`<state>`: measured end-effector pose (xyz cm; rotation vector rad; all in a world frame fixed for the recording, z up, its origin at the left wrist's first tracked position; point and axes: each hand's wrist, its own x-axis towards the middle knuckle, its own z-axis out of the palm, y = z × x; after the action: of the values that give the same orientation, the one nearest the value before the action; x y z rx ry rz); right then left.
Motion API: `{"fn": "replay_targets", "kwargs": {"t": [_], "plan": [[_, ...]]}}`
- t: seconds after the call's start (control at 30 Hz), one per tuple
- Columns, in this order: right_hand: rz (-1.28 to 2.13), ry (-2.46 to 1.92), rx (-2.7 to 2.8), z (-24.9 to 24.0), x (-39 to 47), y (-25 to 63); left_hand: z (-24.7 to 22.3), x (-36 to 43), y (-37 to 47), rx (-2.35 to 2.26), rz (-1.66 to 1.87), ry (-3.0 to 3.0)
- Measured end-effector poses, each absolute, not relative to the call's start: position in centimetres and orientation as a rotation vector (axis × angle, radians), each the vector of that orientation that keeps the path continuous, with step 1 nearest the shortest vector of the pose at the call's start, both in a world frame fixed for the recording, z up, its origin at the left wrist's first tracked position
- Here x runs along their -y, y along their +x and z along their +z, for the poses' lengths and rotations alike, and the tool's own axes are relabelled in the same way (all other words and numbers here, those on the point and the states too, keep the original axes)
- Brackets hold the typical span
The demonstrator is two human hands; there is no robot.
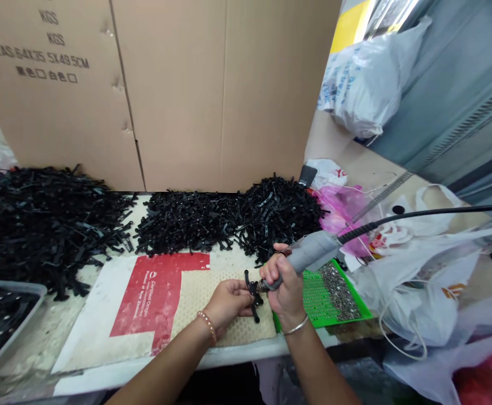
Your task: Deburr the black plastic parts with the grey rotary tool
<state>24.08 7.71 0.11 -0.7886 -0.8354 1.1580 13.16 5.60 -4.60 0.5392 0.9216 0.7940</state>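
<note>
Over a beige honeycomb-textured mat (229,332), my left hand (230,301) is closed on a small black plastic part (255,315) with narrow arms. My right hand (286,284) wraps round a grey electric screwdriver (313,253), its cable leading off to the right. The screwdriver's tip meets the middle of the black part, though my fingers hide some of the contact. Just right of my right hand is a green tray (313,304), holding rows of small metal screws and a loose heap of them (341,292).
Heaps of black parts (52,219) (191,219) (280,211) lie along the back, before a large cardboard box (224,95). A clear bin (39,289) of black parts stands at left. Plastic bags (419,275) crowd the right side. Under the mat is a red-and-white sheet (136,292).
</note>
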Motion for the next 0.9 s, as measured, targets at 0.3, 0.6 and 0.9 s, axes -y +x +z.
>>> {"fn": "replay_targets", "kwargs": {"t": [0.3,0.6,0.9], "plan": [[1.129,-0.804,0.851,-0.16,-7.73,24.15,-4.65,-5.63,13.13,-0.921,0.796,0.549],[1.163,-0.766,0.837,-0.57,-7.83,24.23,-4.48,-5.67,13.21,-0.95,0.777,0.558],[1.166,-0.712,0.854,-0.77,-7.67,24.31,-4.19,-5.79,13.26,-0.964,0.769,0.527]]}}
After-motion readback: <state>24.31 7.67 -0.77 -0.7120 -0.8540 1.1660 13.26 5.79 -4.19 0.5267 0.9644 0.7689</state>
